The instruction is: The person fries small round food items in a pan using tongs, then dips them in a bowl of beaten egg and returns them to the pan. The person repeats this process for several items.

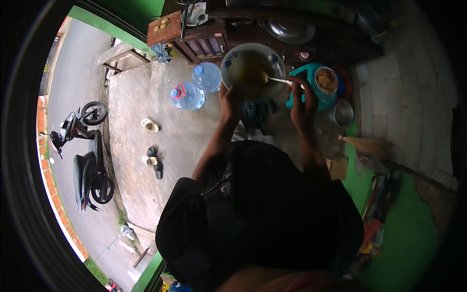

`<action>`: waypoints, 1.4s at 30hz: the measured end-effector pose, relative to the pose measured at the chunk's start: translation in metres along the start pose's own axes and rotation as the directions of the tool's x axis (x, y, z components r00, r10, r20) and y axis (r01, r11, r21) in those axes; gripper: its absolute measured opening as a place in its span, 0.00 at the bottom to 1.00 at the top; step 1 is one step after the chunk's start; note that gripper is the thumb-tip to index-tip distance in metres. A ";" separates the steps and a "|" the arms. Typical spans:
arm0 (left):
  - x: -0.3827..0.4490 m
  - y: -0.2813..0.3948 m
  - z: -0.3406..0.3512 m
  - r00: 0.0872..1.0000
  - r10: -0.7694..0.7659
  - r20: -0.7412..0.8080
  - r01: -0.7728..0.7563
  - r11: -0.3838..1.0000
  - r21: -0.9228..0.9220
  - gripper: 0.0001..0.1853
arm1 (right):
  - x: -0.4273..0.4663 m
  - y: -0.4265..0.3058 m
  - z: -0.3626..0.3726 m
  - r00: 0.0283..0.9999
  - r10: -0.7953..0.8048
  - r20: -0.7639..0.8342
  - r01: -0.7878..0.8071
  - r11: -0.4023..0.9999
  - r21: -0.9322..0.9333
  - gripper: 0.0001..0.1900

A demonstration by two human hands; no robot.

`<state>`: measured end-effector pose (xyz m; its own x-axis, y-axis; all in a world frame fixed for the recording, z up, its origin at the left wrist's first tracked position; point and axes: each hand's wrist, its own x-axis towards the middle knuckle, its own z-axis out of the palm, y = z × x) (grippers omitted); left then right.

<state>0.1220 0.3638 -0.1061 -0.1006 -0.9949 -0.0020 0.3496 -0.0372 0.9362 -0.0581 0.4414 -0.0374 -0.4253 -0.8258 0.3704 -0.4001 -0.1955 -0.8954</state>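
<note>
My left hand (230, 100) grips the near left rim of a white bowl (227, 75) with blue flower patterns, held up in front of me. Yellowish-brown liquid (251, 73) covers the bottom of the bowl. In my right hand (303, 96) is the handle of a metal spoon (279, 80), whose head dips into the liquid. To the right of that hand, a teal plastic stool (309, 70) carries a white bowl of orange-brown food (326, 80).
A dark wooden cabinet (204, 47) stands ahead, with a cutting board (164, 29) and a metal basin (288, 31). Two large water bottles (188, 96) are on the floor at left. An aluminium pot (342, 114) and a straw broom (365, 143) lie to the right.
</note>
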 end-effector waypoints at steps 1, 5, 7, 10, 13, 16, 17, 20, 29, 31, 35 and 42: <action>-0.003 0.000 -0.001 0.996 -0.092 -0.017 0.090 0.990 -0.110 0.22 | 0.000 -0.001 -0.004 1.000 -0.012 0.002 0.012 1.000 -0.029 0.13; -0.006 0.008 -0.004 0.973 -0.230 0.014 0.229 0.957 -0.178 0.23 | -0.003 0.001 -0.012 0.997 -0.079 -0.026 0.075 0.989 -0.128 0.11; -0.005 0.014 -0.003 0.974 -0.223 0.040 0.226 0.962 -0.153 0.23 | -0.016 0.001 -0.010 0.998 -0.021 -0.051 0.015 0.993 -0.114 0.12; -0.003 0.019 0.002 0.978 -0.205 0.027 0.207 0.965 -0.160 0.21 | -0.037 0.002 0.005 0.981 0.164 -0.105 -0.154 0.983 0.101 0.16; -0.003 0.023 0.005 0.972 -0.231 0.040 0.234 0.941 -0.245 0.20 | -0.045 0.002 0.009 0.969 0.224 -0.104 -0.197 0.955 0.222 0.16; -0.003 0.024 0.005 0.965 -0.252 0.071 0.262 0.933 -0.246 0.20 | -0.044 0.000 0.007 0.968 0.160 -0.193 -0.117 0.969 0.217 0.16; -0.002 0.025 0.004 0.968 -0.239 0.076 0.251 0.939 -0.236 0.20 | -0.043 -0.002 0.007 0.969 0.150 -0.196 -0.121 0.981 0.154 0.16; 0.000 0.024 0.006 0.974 -0.206 0.093 0.222 0.949 -0.223 0.20 | -0.042 -0.007 0.007 0.973 0.148 -0.178 -0.136 0.988 0.079 0.14; 0.004 0.017 0.005 0.973 -0.212 0.096 0.226 0.956 -0.186 0.19 | -0.038 0.000 0.014 0.960 0.137 -0.246 -0.117 0.989 0.095 0.12; 0.006 0.013 0.004 0.976 -0.202 0.082 0.215 0.952 -0.218 0.19 | -0.039 0.003 0.015 0.954 0.223 -0.199 -0.198 0.970 0.140 0.12; 0.007 0.011 0.001 0.972 -0.214 0.101 0.231 0.948 -0.217 0.18 | -0.040 0.005 0.017 0.939 0.168 -0.301 -0.136 0.983 0.126 0.12; 0.013 0.017 0.001 0.965 -0.240 0.107 0.257 0.948 -0.188 0.17 | -0.035 0.011 0.019 0.929 0.214 -0.300 -0.163 0.969 0.186 0.13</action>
<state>0.1258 0.3501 -0.0904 -0.2812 -0.9408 -0.1893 0.4803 -0.3087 0.8210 -0.0318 0.4581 -0.0652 -0.7247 -0.6507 0.2266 -0.1674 -0.1527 -0.9740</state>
